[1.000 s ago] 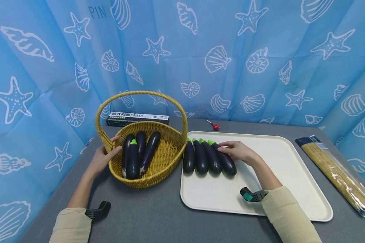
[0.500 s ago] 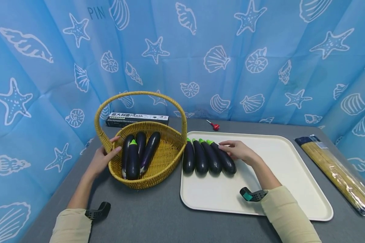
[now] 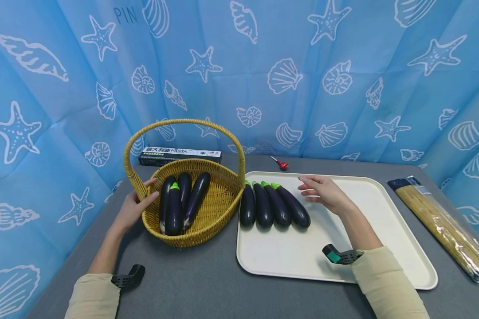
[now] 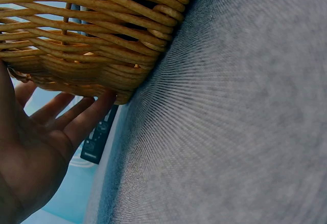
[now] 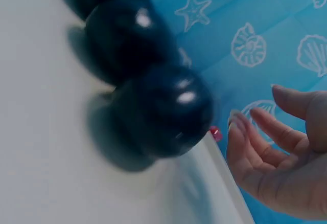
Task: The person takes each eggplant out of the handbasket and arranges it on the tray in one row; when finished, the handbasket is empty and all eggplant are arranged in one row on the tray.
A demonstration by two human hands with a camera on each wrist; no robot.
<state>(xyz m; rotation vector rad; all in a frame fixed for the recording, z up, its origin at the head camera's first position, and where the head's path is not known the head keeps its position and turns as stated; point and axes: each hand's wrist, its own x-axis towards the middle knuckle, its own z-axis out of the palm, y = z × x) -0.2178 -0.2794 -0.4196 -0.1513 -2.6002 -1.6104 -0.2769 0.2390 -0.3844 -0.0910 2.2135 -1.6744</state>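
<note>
In the head view, several dark purple eggplants (image 3: 198, 195) with glossy skins lie inside a yellow wicker basket (image 3: 219, 212) with a tall arched handle. My left hand (image 3: 132, 210) holds the basket's left rim near the handle's foot, thumb over the rim. Its fingers (image 4: 84, 119) touch the outer wall in the left wrist view. Several more eggplants (image 3: 291, 206), green at the stem end, lie side by side on the left part of a cream tray (image 3: 343, 277). My right hand (image 3: 323, 193) hovers just right of this row, apart from it, holding nothing, its fingers loosely bent.
Behind the basket lies a black-and-white pasta box (image 3: 179, 155). A red lollipop (image 3: 282, 165) sits beyond the tray's far edge. Right of the tray is a clear pack of long dried noodles or sticks (image 3: 443, 223). A blue shell-print curtain (image 3: 223, 97) hangs behind the grey table (image 3: 191, 283).
My right hand has let go of the rightmost eggplant on the tray and moved a little to the right. My left hand and the basket stay put.
</note>
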